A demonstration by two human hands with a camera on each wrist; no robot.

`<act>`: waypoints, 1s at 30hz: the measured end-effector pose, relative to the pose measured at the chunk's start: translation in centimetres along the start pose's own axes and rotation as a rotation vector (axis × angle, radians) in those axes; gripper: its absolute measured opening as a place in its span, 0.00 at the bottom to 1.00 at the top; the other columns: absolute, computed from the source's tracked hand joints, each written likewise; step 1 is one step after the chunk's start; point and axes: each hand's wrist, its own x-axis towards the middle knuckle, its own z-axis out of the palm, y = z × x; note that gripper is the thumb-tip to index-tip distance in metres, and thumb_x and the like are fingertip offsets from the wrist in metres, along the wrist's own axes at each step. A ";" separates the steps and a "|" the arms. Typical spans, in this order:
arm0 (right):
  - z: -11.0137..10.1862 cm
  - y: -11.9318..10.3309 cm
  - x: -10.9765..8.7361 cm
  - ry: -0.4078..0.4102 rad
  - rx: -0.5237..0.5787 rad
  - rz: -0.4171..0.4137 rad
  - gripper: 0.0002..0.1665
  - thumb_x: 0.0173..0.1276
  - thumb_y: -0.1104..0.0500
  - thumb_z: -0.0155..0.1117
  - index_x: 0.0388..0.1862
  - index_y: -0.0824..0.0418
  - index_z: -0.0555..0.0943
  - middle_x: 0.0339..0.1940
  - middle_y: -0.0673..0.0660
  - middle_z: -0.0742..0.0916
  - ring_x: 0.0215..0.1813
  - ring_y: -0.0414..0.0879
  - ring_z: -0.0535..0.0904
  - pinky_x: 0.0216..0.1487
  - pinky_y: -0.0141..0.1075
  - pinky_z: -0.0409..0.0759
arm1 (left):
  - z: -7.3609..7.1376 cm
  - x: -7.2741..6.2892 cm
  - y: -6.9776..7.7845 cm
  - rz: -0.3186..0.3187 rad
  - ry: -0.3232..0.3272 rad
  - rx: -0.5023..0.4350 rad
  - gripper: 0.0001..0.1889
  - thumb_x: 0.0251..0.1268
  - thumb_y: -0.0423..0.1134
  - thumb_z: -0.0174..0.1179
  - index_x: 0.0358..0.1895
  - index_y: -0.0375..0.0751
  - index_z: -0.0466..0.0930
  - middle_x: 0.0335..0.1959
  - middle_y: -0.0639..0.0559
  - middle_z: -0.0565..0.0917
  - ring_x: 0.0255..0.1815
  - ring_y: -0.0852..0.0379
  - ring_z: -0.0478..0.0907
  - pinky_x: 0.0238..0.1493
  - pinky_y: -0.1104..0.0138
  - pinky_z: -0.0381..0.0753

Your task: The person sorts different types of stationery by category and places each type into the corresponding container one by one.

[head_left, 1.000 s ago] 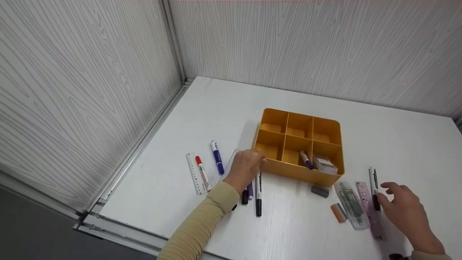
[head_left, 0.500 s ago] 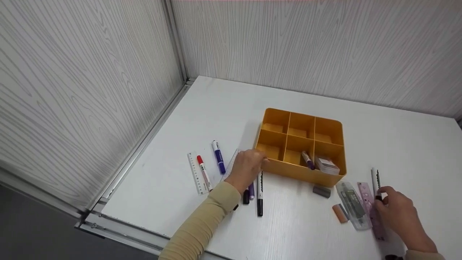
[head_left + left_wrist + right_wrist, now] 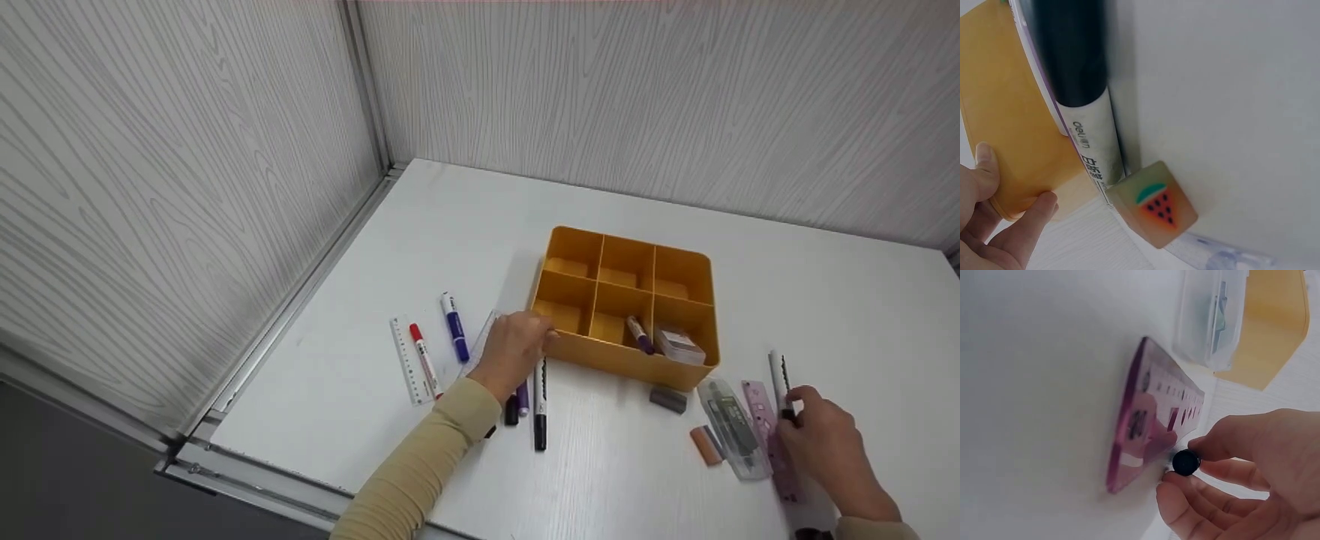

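At the near left corner of a yellow compartment box (image 3: 622,361), my left hand (image 3: 514,351) holds the wall between thumb and fingers. The left wrist view shows a marker with a dark cap (image 3: 1095,135) and a watermelon-print eraser (image 3: 1158,207) beside that hand. Over on the right, my right hand (image 3: 829,444) pinches a black-and-white marker (image 3: 778,373) near its black end. That end (image 3: 1186,462) points at the right wrist camera. Next to it lies a pink ruler (image 3: 760,401). A small purple-capped marker (image 3: 640,334) and a clear case (image 3: 679,345) are in the box's front compartments.
Left of the box lie a clear ruler (image 3: 409,364), a red-capped marker (image 3: 423,358) and a blue marker (image 3: 455,326). Another black-capped marker (image 3: 541,420) lies in front. A grey block (image 3: 668,400), an orange eraser (image 3: 705,445) and a clear pen case (image 3: 733,427) sit nearer the right hand.
My right hand has moved slightly left onto the black-and-white marker and closed finger and thumb on it. My left hand has stayed on the box corner.
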 end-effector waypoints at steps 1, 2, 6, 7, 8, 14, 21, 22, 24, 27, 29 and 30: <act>0.0 0.0 0.0 -0.004 0.003 0.007 0.21 0.62 0.70 0.57 0.53 0.78 0.68 0.29 0.69 0.82 0.26 0.48 0.76 0.19 0.35 0.70 | 0.0 0.0 0.1 -0.003 -0.005 -0.003 0.12 0.68 0.46 0.60 0.34 0.41 0.87 0.24 0.51 0.86 0.23 0.56 0.80 0.29 0.66 0.80; 0.0 0.0 0.0 -0.009 0.008 0.016 0.22 0.62 0.70 0.57 0.54 0.78 0.68 0.29 0.69 0.82 0.26 0.48 0.76 0.19 0.35 0.70 | 0.0 0.0 0.1 -0.007 -0.011 -0.008 0.12 0.68 0.45 0.60 0.34 0.41 0.87 0.24 0.50 0.86 0.23 0.56 0.80 0.29 0.66 0.80; -0.3 -0.1 -0.1 -0.008 0.019 0.040 0.24 0.63 0.69 0.57 0.57 0.78 0.67 0.30 0.70 0.81 0.26 0.49 0.77 0.19 0.35 0.72 | -0.2 0.1 0.3 -0.008 -0.023 -0.011 0.12 0.69 0.45 0.60 0.35 0.41 0.87 0.25 0.50 0.87 0.24 0.57 0.80 0.30 0.67 0.80; -0.4 -0.2 -0.1 0.001 0.020 0.040 0.24 0.64 0.69 0.56 0.58 0.77 0.67 0.30 0.69 0.81 0.26 0.49 0.77 0.19 0.35 0.72 | -0.2 0.1 0.3 -0.006 -0.024 -0.007 0.12 0.69 0.45 0.60 0.35 0.41 0.87 0.25 0.50 0.87 0.24 0.57 0.80 0.30 0.67 0.80; -0.5 -0.3 -0.1 0.018 0.020 0.036 0.25 0.63 0.68 0.56 0.58 0.77 0.67 0.30 0.69 0.81 0.26 0.49 0.76 0.19 0.35 0.71 | -0.2 0.2 0.3 -0.004 -0.024 -0.004 0.12 0.69 0.45 0.60 0.35 0.42 0.86 0.25 0.51 0.87 0.24 0.57 0.80 0.30 0.67 0.80; -0.8 -1.1 0.1 0.244 0.012 -0.121 0.23 0.57 0.73 0.61 0.53 0.76 0.72 0.26 0.67 0.81 0.22 0.41 0.70 0.16 0.30 0.66 | -0.3 0.4 0.2 -0.009 -0.037 -0.015 0.12 0.70 0.46 0.59 0.36 0.42 0.86 0.26 0.50 0.87 0.24 0.56 0.79 0.30 0.68 0.80; -1.6 -3.2 0.5 0.375 0.033 -0.225 0.23 0.53 0.77 0.60 0.51 0.73 0.75 0.27 0.66 0.79 0.24 0.41 0.67 0.19 0.30 0.62 | -0.3 0.3 0.1 -0.020 -0.050 -0.006 0.13 0.70 0.46 0.58 0.35 0.41 0.86 0.26 0.50 0.87 0.24 0.56 0.80 0.31 0.66 0.80; -1.8 -3.5 0.4 0.380 0.036 -0.225 0.24 0.53 0.77 0.60 0.52 0.73 0.75 0.28 0.67 0.79 0.24 0.42 0.67 0.19 0.30 0.63 | -0.3 0.3 0.1 -0.019 -0.053 -0.002 0.13 0.70 0.46 0.58 0.35 0.41 0.86 0.26 0.50 0.87 0.24 0.56 0.79 0.31 0.65 0.79; -2.1 -4.2 0.3 0.378 0.048 -0.215 0.25 0.55 0.77 0.59 0.54 0.73 0.74 0.30 0.68 0.79 0.25 0.42 0.67 0.19 0.30 0.63 | -0.3 0.3 0.1 -0.014 -0.058 0.006 0.13 0.70 0.46 0.58 0.36 0.41 0.86 0.26 0.50 0.86 0.24 0.56 0.79 0.31 0.66 0.80; -2.6 -5.3 0.2 0.392 0.058 -0.239 0.25 0.55 0.77 0.59 0.55 0.71 0.75 0.32 0.67 0.78 0.25 0.38 0.67 0.19 0.28 0.64 | -0.3 0.2 0.1 -0.013 -0.060 0.001 0.12 0.69 0.45 0.59 0.36 0.42 0.86 0.27 0.50 0.87 0.26 0.56 0.81 0.33 0.67 0.81; -2.9 -6.1 0.2 0.407 0.060 -0.274 0.25 0.55 0.78 0.59 0.55 0.70 0.75 0.32 0.66 0.78 0.25 0.37 0.67 0.19 0.26 0.64 | -0.2 0.1 0.1 -0.014 -0.056 0.003 0.11 0.69 0.45 0.60 0.37 0.42 0.86 0.27 0.51 0.87 0.27 0.56 0.82 0.34 0.67 0.82; -3.0 -6.5 0.2 0.411 0.059 -0.292 0.25 0.55 0.78 0.59 0.54 0.70 0.76 0.32 0.65 0.78 0.26 0.37 0.67 0.20 0.25 0.65 | -0.2 0.1 0.1 -0.012 -0.053 0.000 0.11 0.69 0.45 0.60 0.37 0.42 0.86 0.27 0.51 0.87 0.27 0.56 0.82 0.34 0.66 0.82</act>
